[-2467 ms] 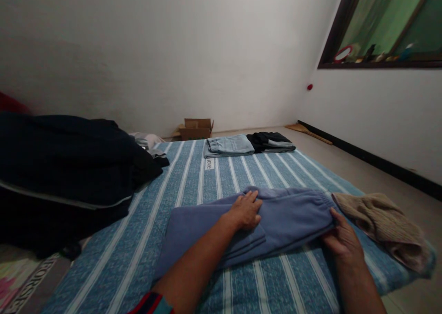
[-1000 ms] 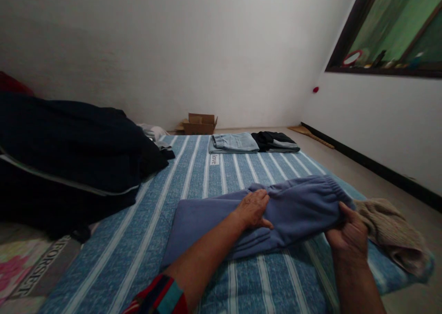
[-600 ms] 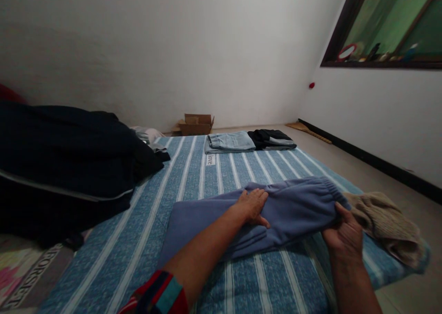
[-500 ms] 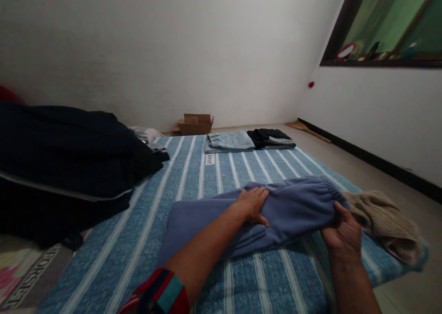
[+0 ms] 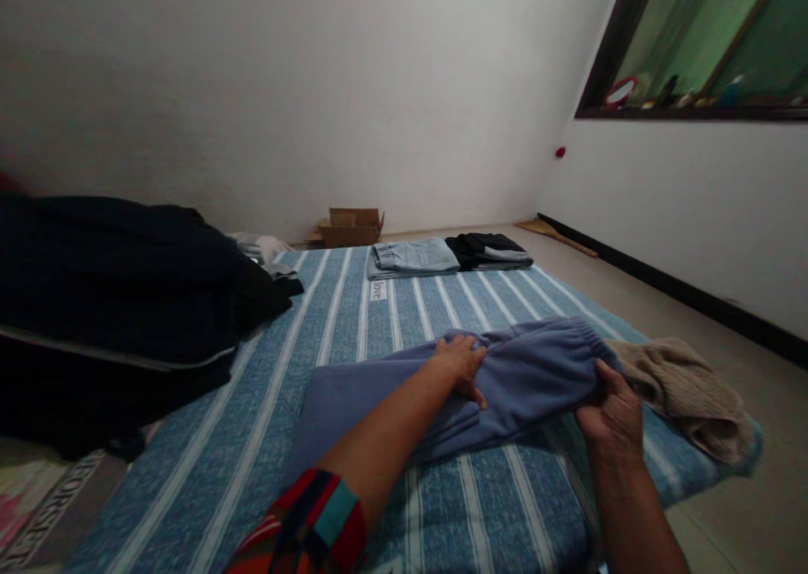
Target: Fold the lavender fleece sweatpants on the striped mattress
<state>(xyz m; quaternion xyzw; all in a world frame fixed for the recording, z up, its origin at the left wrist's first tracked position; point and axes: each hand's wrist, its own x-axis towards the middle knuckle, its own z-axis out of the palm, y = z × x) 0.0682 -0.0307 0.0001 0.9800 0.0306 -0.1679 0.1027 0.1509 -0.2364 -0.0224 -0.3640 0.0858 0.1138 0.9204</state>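
Note:
A pair of blue-purple trousers (image 5: 530, 368) lies folded lengthwise across the striped bed (image 5: 252, 439), its gathered elastic waistband at the right end. My left hand (image 5: 462, 368) rests on the middle of the cloth, palm down with fingers apart. At the waistband corner, my right hand (image 5: 612, 410) grips the trousers between thumb and fingers, lifting that end slightly off the bed. The fingers underneath are partly hidden by the fabric. Just beyond my right hand lies a crumpled beige knit cloth (image 5: 694, 389) on the bed's edge.
Folded light-blue jeans (image 5: 417, 257) and a folded black-and-grey garment (image 5: 489, 251) sit at the far edge. A large heap of dark clothes (image 5: 119, 296) covers the left side. Behind the bed, a cardboard box (image 5: 350, 227) stands by the wall.
The whole view has shifted slightly. My left hand stays on the trousers, and my right hand still holds the waistband end, nearly in the same place.

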